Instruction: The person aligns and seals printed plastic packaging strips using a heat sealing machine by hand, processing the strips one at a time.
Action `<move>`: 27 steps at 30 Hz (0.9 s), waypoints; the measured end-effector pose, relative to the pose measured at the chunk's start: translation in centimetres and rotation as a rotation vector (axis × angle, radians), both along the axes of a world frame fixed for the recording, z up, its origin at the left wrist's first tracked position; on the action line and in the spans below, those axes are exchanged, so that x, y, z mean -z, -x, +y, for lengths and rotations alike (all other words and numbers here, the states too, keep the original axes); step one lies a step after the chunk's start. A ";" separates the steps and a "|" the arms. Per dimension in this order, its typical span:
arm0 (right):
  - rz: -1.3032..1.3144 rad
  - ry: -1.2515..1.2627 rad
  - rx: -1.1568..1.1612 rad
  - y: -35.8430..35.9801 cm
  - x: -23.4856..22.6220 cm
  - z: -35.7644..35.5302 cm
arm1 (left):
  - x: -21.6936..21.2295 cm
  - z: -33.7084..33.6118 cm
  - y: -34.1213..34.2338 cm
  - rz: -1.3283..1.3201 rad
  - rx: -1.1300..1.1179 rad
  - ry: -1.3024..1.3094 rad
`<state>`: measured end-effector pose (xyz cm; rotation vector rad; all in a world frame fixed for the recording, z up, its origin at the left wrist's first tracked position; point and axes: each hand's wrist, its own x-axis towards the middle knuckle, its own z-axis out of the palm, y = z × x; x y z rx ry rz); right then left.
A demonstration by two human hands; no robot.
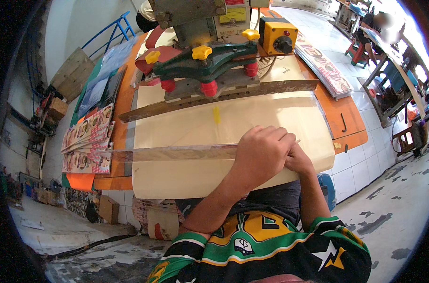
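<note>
Head view: left hand (263, 153) and right hand (300, 161) together over cream sheet (176, 181) on orange bench (344, 106). Fingers curled; can't tell what's gripped. Long narrow strip (186, 153) crosses sheet, right end at left hand. Printed packs (89, 134) at left.

Pictured on the near side of the rusty metal bar (186, 106), apart from it: a long, narrow, brownish, translucent-looking strip (186, 153), straight, running crosswise.
</note>
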<state>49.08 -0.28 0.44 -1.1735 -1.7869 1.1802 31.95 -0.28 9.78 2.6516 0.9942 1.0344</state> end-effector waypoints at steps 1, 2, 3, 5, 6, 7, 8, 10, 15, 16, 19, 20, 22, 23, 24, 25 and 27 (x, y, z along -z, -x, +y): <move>-0.011 -0.053 0.016 0.1 -0.1 -0.1 | 0.1 -0.1 -0.1 -0.019 -0.003 -0.035; -0.021 -0.105 0.032 0.1 -0.2 -0.1 | 0.1 -0.1 -0.1 -0.019 -0.005 -0.034; -0.021 -0.105 0.030 0.2 -0.2 -0.2 | 0.2 -0.1 -0.2 -0.050 0.002 -0.060; -0.002 -0.155 0.039 0.1 -0.2 -0.3 | 0.2 -0.2 -0.1 -0.081 0.007 -0.086; -0.003 -0.155 0.036 0.1 -0.1 -0.3 | 0.1 -0.3 -0.1 -0.067 0.001 -0.053; -0.017 -0.111 0.039 -0.1 -0.1 -0.3 | 0.0 -0.4 -0.1 -0.053 -0.005 -0.021; -0.031 -0.066 0.041 -0.2 0.0 -0.2 | 0.1 -0.4 -0.1 -0.054 -0.007 -0.022; -0.037 -0.054 0.057 -0.1 0.2 -0.2 | 0.2 -0.4 -0.3 -0.090 -0.030 -0.036; 0.006 -0.047 0.040 -0.1 0.4 -0.1 | 0.3 -0.4 -0.5 -0.078 -0.049 -0.019; 0.024 -0.070 0.064 0.0 0.4 -0.2 | 0.4 -0.4 -0.5 -0.077 -0.045 -0.026; 0.032 -0.098 0.085 0.3 0.1 -0.4 | 0.5 -0.7 -0.4 -0.054 -0.053 -0.019; 0.023 -0.100 0.086 0.3 0.0 -0.5 | 0.7 -0.8 -0.5 -0.057 -0.057 -0.021; 0.034 -0.078 0.084 0.3 0.0 -0.5 | 0.9 -1.0 -0.6 -0.098 -0.067 -0.076; 0.046 -0.054 0.087 0.3 0.1 -0.4 | 1.0 -1.0 -0.6 -0.101 -0.070 -0.078; 0.043 -0.056 0.083 0.2 0.4 -0.4 | 1.0 -1.1 -0.6 -0.101 -0.081 -0.096; 0.017 -0.121 0.085 0.0 1.0 -0.2 | 1.1 -1.1 -0.7 -0.101 -0.090 -0.115; -0.012 -0.188 0.086 -0.4 1.7 -0.1 | 1.4 -1.0 -0.9 -0.135 -0.097 -0.129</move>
